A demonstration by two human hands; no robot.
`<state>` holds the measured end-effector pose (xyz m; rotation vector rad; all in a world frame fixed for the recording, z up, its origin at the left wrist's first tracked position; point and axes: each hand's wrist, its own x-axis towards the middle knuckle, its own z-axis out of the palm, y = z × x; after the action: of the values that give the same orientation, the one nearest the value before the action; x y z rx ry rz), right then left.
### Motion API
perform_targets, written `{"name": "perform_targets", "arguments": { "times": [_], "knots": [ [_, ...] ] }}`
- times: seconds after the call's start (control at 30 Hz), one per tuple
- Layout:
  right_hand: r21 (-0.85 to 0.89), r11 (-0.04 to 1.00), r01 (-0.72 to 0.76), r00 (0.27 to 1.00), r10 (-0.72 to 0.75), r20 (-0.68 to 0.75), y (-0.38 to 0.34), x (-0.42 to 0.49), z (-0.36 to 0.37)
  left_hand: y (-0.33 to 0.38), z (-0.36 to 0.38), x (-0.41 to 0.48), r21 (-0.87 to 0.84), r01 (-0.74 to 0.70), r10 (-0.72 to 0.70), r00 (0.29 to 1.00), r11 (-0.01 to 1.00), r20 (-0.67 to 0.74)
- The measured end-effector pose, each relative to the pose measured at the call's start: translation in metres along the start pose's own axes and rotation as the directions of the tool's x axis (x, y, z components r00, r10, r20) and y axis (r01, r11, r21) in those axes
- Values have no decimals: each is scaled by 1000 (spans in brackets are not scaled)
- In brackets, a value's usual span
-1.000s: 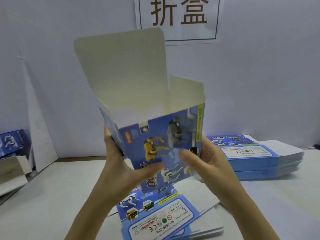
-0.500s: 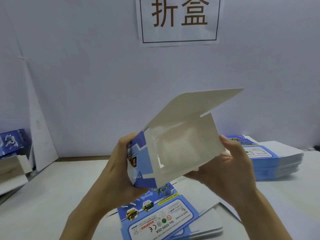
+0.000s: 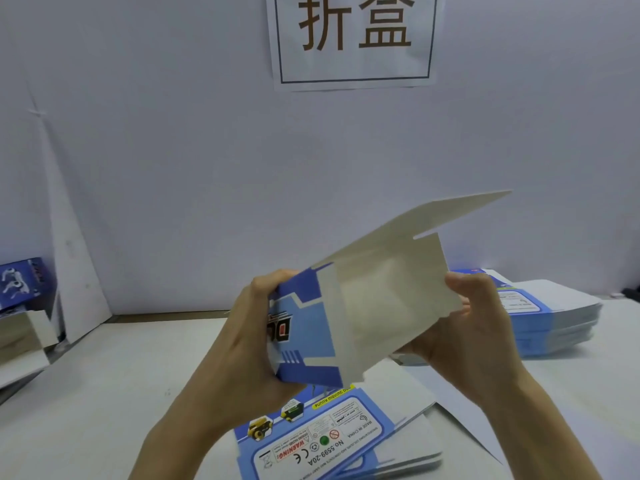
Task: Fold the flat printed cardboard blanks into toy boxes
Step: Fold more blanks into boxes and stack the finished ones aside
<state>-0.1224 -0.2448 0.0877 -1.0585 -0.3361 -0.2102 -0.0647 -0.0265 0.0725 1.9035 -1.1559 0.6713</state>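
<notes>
The blue-and-white printed cardboard box [image 3: 374,306], probably light and easy to crease, is between curled fingers: left hand [image 3: 242,344] grips its closed end, right hand [image 3: 485,334] pinches the flap edge.

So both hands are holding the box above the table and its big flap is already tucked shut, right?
Not quite. The left hand and right hand do hold the box above the table, but its big flap is not tucked shut: the head view shows it standing open, pointing up and to the right.
</notes>
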Motion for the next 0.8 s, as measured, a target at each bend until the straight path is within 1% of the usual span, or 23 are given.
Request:
{"name": "perform_targets", "arguments": {
  "times": [0.03, 0.07, 0.1, 0.13, 0.17, 0.2, 0.27, 0.3, 0.33, 0.37, 0.4, 0.43, 0.47, 0.5, 0.53, 0.57, 0.6, 0.63, 0.7, 0.77, 0.8],
  "knots": [
    [-87, 996, 28, 995, -36, -96, 1, 1, 2, -2, 2, -1, 29, 3, -4, 1000, 1000, 3],
    [-203, 975, 87, 974, -125, -186, 5, 3, -1, -3, 4, -2, 55, -1, 1, 1000, 998, 4],
    [-375, 917, 132, 931, -245, -271, 6, 5, 1, -3, 6, -3, 66, 1, -1, 1000, 998, -1],
    [-542, 821, 182, 886, -376, -271, 7, 6, 2, -2, 6, -3, 57, 24, -23, 1000, 998, -7],
    [-683, 698, 214, 852, -475, -218, 6, 6, 0, -2, 5, -3, 44, 42, -42, 999, 998, -13],
    [-795, 561, 229, 831, -539, -141, 6, 5, -2, -1, 3, -4, 40, 54, -54, 998, 998, -17],
    [-961, 214, 177, 819, -574, 23, 7, 6, -9, 0, 2, -4, 65, 67, -65, 997, 996, -31],
    [-992, 33, 120, 818, -569, 80, 5, 7, -9, 0, 2, -3, 72, 76, -74, 997, 994, -37],
    [-993, -95, 65, 827, -553, 107, 5, 7, -7, 1, 3, -3, 74, 90, -88, 995, 993, -39],
    [-984, -175, 34, 813, -567, 129, 8, 6, -6, 1, 3, -3, 73, 101, -98, 994, 992, -44],
    [-987, -145, 65, 820, -557, 136, 8, 7, -5, 0, 3, -3, 74, 111, -108, 993, 991, -52],
    [-991, 54, 126, 826, -559, 74, 7, 6, -5, 0, 2, -4, 68, 117, -113, 992, 991, -60],
    [-913, 363, 188, 845, -534, -38, 5, 7, -5, 0, 1, -4, 49, 126, -123, 990, 991, -65],
    [-715, 673, 190, 901, -409, -146, 2, 6, -3, -1, -1, -4, 3, 126, -125, 990, 992, -66],
    [-505, 851, 145, 939, -280, -201, 1, 5, -3, 0, -3, -4, -36, 119, -121, 990, 992, -68],
    [-335, 936, 106, 962, -182, -206, -2, 4, -2, 0, -3, -3, -55, 100, -104, 992, 993, -66],
    [-208, 974, 92, 973, -132, -191, -3, 5, -2, 0, -2, -3, -54, 79, -82, 995, 995, -56],
    [-119, 990, 70, 980, -90, -179, -4, 4, 0, 1, 0, -3, -44, 57, -59, 997, 997, -39],
    [9, 1000, 4, 985, -2, -174, -3, 4, 2, 1, 4, -2, -19, 29, -29, 999, 999, -14],
    [75, 996, -49, 982, 62, -177, -2, 4, -1, 1, 5, -3, -11, 25, -25, 1000, 1000, -7],
    [80, 995, -62, 983, 75, -165, -2, 5, -2, 1, 5, -3, -14, 30, -30, 1000, 999, -10]
  ]
}}
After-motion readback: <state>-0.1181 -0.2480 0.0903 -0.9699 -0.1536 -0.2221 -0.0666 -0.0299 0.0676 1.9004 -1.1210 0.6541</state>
